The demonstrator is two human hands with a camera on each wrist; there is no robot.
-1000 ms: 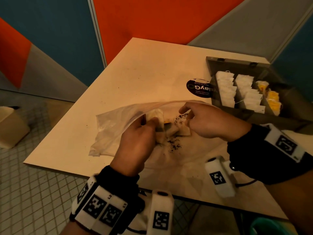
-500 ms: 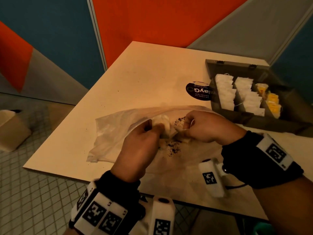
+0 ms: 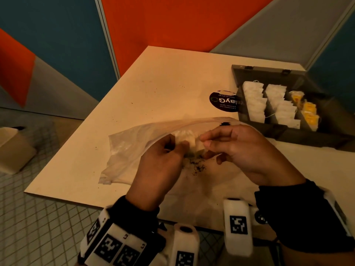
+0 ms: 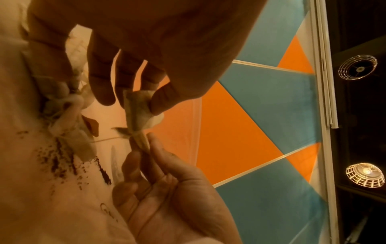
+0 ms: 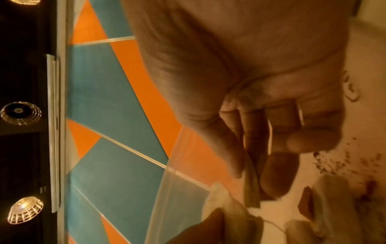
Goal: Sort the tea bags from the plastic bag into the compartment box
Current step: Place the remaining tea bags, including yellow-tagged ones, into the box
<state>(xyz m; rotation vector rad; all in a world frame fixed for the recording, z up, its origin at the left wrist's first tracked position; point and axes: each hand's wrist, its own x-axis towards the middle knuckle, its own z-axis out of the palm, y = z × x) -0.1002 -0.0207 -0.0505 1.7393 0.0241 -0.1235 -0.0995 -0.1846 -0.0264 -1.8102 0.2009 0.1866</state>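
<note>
A clear plastic bag (image 3: 130,150) lies open on the table, and both hands reach into its mouth. My left hand (image 3: 178,148) pinches the top of a pale tea bag (image 3: 189,140) between thumb and fingers. In the left wrist view this tea bag (image 4: 140,112) hangs from the left hand (image 4: 144,99). My right hand (image 3: 204,148) pinches its other end, a thin strip (image 5: 251,184) in the right wrist view. More tea bags (image 4: 69,118) lie bunched in the bag. The dark compartment box (image 3: 288,132) stands open at the right, with white tea bags (image 3: 255,104) in two rows and yellow ones (image 3: 309,112) in a third.
Loose tea crumbs (image 3: 197,166) are scattered under the hands inside the bag. A round black sticker (image 3: 224,101) sits on the table beside the box. The table's near edge (image 3: 76,200) runs just under my wrists. A pale box (image 3: 13,150) stands on the tiled floor at the left.
Both hands stayed in the bag's mouth. The right hand moved in to the tea bag held by the left and now pinches its end, index finger stretched out.
</note>
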